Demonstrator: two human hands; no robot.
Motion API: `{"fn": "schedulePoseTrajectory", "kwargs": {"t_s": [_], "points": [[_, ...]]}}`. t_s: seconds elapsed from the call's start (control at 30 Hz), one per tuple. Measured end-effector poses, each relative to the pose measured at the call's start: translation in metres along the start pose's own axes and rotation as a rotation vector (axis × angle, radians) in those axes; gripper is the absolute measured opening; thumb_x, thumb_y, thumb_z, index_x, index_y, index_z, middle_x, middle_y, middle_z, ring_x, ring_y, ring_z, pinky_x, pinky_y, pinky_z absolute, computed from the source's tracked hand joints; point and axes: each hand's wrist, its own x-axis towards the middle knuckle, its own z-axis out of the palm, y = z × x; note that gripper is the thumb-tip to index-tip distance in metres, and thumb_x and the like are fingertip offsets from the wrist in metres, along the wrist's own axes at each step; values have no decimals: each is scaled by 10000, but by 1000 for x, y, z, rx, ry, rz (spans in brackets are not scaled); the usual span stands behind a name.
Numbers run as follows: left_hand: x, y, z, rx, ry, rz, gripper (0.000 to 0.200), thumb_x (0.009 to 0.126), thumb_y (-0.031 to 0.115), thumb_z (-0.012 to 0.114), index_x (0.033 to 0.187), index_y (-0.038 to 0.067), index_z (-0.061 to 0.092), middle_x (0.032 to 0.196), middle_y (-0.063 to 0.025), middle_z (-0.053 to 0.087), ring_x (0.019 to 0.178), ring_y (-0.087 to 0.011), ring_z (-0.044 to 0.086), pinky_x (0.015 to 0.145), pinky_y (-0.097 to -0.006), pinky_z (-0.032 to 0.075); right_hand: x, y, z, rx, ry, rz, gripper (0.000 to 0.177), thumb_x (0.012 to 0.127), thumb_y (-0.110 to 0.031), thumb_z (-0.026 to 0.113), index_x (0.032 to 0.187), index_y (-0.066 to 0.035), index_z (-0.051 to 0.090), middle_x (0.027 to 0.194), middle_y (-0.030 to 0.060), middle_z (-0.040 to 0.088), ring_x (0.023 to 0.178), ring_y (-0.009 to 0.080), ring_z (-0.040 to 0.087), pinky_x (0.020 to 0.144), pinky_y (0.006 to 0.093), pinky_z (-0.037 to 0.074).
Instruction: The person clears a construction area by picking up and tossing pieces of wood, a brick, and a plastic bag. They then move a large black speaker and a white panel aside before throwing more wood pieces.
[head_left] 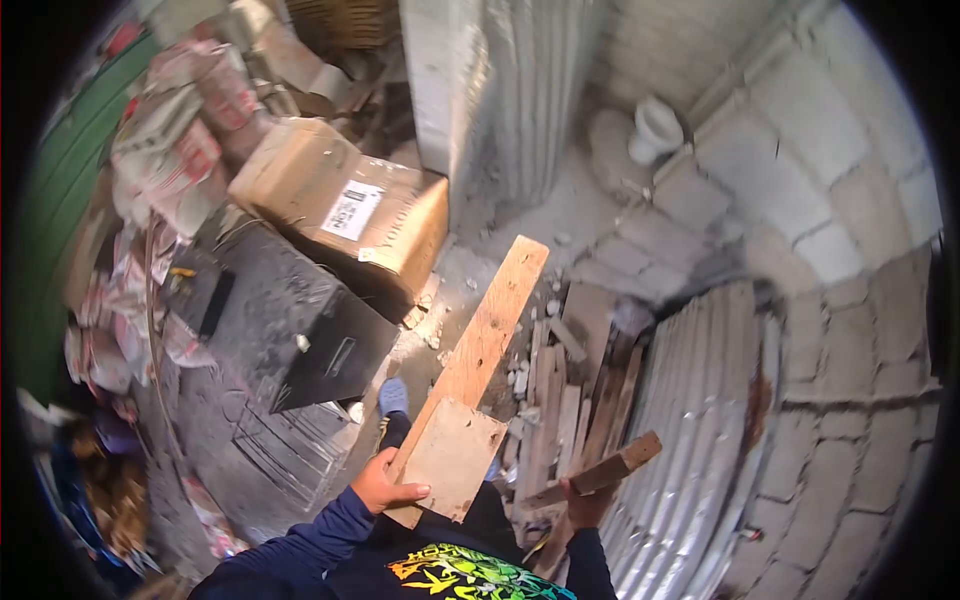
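Observation:
My left hand (pixel 385 484) is closed on a long wooden plank (pixel 483 345) and a flat, squarish board (pixel 455 455) that lies over the plank's near end. The thumb rests on the board's face, and the plank slants up and away to the right. To the right, my right hand (pixel 588 503) grips a shorter, darker wood block (pixel 620 462) from below. The block's end points up and right. Most of the right fingers are hidden behind the block.
A cardboard box (pixel 340 205) sits by a black cabinet (pixel 290 300) at the left. Scrap wood (pixel 555 405) and corrugated metal sheets (pixel 690 390) are at the right, before a block wall (pixel 830 430). A white toilet (pixel 656 130) stands farther back.

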Motion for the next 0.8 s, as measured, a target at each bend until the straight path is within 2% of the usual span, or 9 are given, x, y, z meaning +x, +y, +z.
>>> {"fn": "schedulePoseTrajectory", "kwargs": {"t_s": [0.1, 0.2, 0.33, 0.4, 0.47, 0.6, 0.67, 0.73, 0.8], "points": [[-48, 30, -15, -116, 52, 145, 722, 638, 208, 831, 1181, -64, 441, 1052, -119, 585, 939, -165, 576, 850, -279, 457, 23, -76, 10, 85, -107, -65, 819, 509, -286, 883, 1138, 29, 463, 1105, 142, 515, 1032, 264, 515, 875, 380, 424], [-85, 79, -44, -174, 110, 332, 783, 628, 228, 839, 1217, -63, 412, 1074, -122, 571, 965, -178, 567, 864, -294, 453, 55, -170, 30, -123, -42, -510, 759, 543, -352, 872, 1100, 10, 504, 998, 138, 558, 951, 279, 550, 846, 386, 435], [-115, 113, -108, -99, 221, 454, 785, 615, 230, 841, 1207, -61, 416, 1074, -121, 570, 982, -183, 558, 871, -312, 448, 93, -307, 57, -65, -370, -631, 812, 591, -465, 817, 1162, 0, 475, 1072, 164, 532, 989, 320, 534, 849, 430, 434], [-131, 132, -138, -67, 345, 566, 775, 599, 219, 843, 1190, -61, 426, 1070, -128, 572, 980, -188, 560, 866, -308, 449, 97, -400, 78, -36, -76, -988, 708, 632, -368, 824, 1143, 0, 498, 1057, 129, 565, 943, 278, 564, 832, 412, 456], [-143, 144, -170, -117, 373, 572, 768, 586, 217, 843, 1174, -62, 435, 1058, -136, 574, 974, -191, 563, 862, -307, 448, 100, -489, 94, 379, -350, -990, 637, 654, -221, 825, 1154, 4, 501, 1066, 101, 591, 966, 233, 575, 850, 375, 464], [-167, 172, -219, -112, 439, 631, 746, 576, 216, 840, 1143, -69, 446, 1018, -136, 581, 944, -187, 573, 840, -303, 455, 103, -643, 117, 376, -245, -1243, 581, 631, -44, 803, 1152, -18, 549, 1141, 110, 583, 1005, 194, 564, 906, 346, 438], [-176, 180, -238, -42, 508, 596, 736, 569, 206, 835, 1132, -72, 451, 1006, -136, 589, 922, -188, 581, 827, -302, 459, 110, -713, 130, 173, 55, -1535, 534, 638, -73, 799, 1123, -28, 580, 1121, 104, 600, 996, 180, 571, 894, 332, 439], [-171, 179, -255, -15, 522, 636, 728, 566, 211, 830, 1126, -70, 462, 997, -135, 595, 907, -193, 588, 820, -304, 461, 129, -788, 141, -332, 532, -1985, 508, 655, -164, 800, 1088, -1, 590, 1084, 124, 614, 991, 186, 573, 874, 337, 444], [-169, 180, -266, -41, 550, 641, 728, 561, 225, 829, 1124, -68, 471, 994, -136, 599, 906, -195, 590, 821, -304, 461, 146, -862, 176, 467, 56, -1439, 576, 646, -296, 802, 1062, 38, 585, 1047, 164, 624, 995, 227, 577, 867, 381, 448]]}}
